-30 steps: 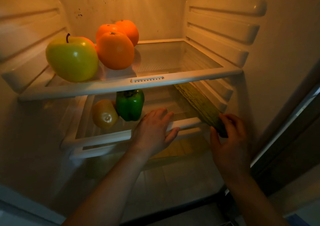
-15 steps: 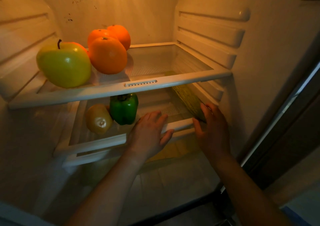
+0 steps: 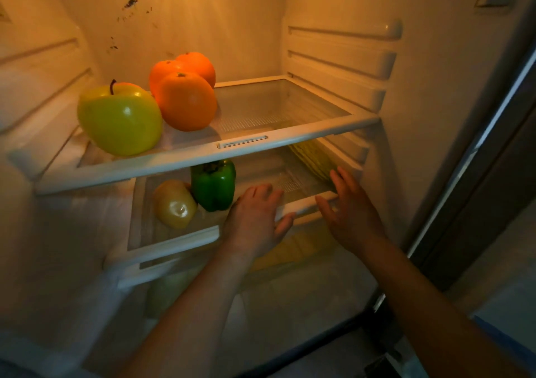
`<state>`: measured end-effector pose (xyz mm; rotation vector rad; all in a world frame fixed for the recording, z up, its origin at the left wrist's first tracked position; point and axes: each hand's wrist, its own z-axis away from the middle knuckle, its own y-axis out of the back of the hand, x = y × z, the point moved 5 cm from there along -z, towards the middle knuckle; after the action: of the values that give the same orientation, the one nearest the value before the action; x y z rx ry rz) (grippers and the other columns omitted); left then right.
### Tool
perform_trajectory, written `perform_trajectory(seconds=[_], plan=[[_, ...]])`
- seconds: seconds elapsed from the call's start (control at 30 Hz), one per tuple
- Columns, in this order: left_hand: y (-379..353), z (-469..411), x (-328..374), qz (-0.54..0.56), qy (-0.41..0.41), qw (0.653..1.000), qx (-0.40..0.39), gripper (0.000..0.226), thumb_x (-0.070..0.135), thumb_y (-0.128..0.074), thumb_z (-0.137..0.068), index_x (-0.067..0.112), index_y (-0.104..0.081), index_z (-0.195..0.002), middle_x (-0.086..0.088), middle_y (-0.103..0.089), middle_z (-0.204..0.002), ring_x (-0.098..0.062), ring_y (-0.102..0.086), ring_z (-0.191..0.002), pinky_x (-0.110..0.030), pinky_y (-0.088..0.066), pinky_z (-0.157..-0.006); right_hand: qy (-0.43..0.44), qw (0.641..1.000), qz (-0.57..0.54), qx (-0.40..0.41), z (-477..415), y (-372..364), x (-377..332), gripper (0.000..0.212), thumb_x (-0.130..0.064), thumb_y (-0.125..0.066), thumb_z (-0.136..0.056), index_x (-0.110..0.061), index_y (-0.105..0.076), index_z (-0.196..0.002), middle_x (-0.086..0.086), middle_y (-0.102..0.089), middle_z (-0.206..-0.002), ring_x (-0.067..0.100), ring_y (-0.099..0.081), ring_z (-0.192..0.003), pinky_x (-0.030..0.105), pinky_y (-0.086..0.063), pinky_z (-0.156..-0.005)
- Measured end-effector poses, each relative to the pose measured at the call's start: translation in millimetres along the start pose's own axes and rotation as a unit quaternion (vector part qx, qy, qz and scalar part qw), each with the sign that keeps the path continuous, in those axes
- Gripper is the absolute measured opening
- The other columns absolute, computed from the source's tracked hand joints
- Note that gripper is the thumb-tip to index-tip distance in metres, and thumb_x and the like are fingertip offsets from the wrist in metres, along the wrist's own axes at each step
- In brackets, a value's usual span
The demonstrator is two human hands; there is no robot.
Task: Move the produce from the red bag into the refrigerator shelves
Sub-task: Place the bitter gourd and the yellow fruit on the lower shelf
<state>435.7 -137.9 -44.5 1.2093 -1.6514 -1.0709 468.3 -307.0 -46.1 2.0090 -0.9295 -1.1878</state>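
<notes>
Item: cucumber [image 3: 314, 160], probably, on lower shelf [image 3: 174, 237], right of green pepper [image 3: 213, 184] | Hands: left hand [image 3: 255, 221] spread on shelf rim; right hand [image 3: 351, 212] open, fingertips at cucumber | Handling: we judge it stiff, light; grip mid-length.

The upper shelf [image 3: 203, 157] is hiding most of the cucumber [image 3: 314, 160]. Under that shelf, the pepper's [image 3: 213, 186] top is disappearing.
</notes>
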Motion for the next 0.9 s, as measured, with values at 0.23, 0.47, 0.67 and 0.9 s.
perform_trajectory(seconds=[0.23, 0.47, 0.67, 0.9], plan=[[4.7, 8.9, 3.0, -0.011, -0.026, 1.000, -0.004, 0.048, 0.049, -0.041, -0.091, 0.022, -0.042, -0.131, -0.003, -0.046, -0.133, -0.021, -0.043, -0.121, -0.033, -0.038, -0.095, 0.006, 0.999, -0.004, 0.037, 48.8, 10.2, -1.7, 0.056, -0.033, -0.056, -0.089, -0.004, -0.044, -0.135, 0.016, -0.038, -0.145, 0.027, -0.035, -0.135, 0.028, -0.023, -0.108], [15.7, 53.8, 12.8, 0.013, -0.045, 0.999, 0.000, 0.053, 0.047, -0.044, -0.089, 0.019, -0.046, -0.133, -0.006, -0.047, -0.137, -0.026, -0.045, -0.124, -0.038, -0.036, -0.103, 0.039, 0.996, -0.073, 0.029, 88.0, 23.5, -12.8, 0.063, -0.042, -0.046, -0.084, -0.005, -0.043, -0.135, 0.013, -0.040, -0.143, 0.023, -0.036, -0.134, 0.016, -0.021, -0.106], [25.8, 124.2, 16.5, 0.049, 0.062, 0.997, 0.018, 0.053, 0.052, -0.038, -0.090, 0.024, -0.044, -0.134, 0.001, -0.039, -0.144, -0.019, -0.036, -0.132, -0.038, -0.032, -0.110, 0.061, 0.992, -0.097, -0.060, 120.3, 22.3, -23.2, 0.057, -0.028, -0.060, -0.089, -0.009, -0.039, -0.138, 0.009, -0.037, -0.145, 0.022, -0.032, -0.135, 0.019, -0.020, -0.105], [16.0, 226.4, 60.0, 0.080, 0.209, 0.975, -0.010, 0.048, 0.045, -0.041, -0.094, 0.018, -0.045, -0.133, -0.002, -0.042, -0.141, -0.018, -0.039, -0.129, -0.035, -0.037, -0.103, 0.152, 0.972, -0.105, -0.147, 200.3, 43.2, -25.6, 0.049, -0.030, -0.058, -0.090, -0.009, -0.047, -0.132, 0.010, -0.049, -0.135, 0.025, -0.045, -0.125, 0.023, -0.031, -0.099]])
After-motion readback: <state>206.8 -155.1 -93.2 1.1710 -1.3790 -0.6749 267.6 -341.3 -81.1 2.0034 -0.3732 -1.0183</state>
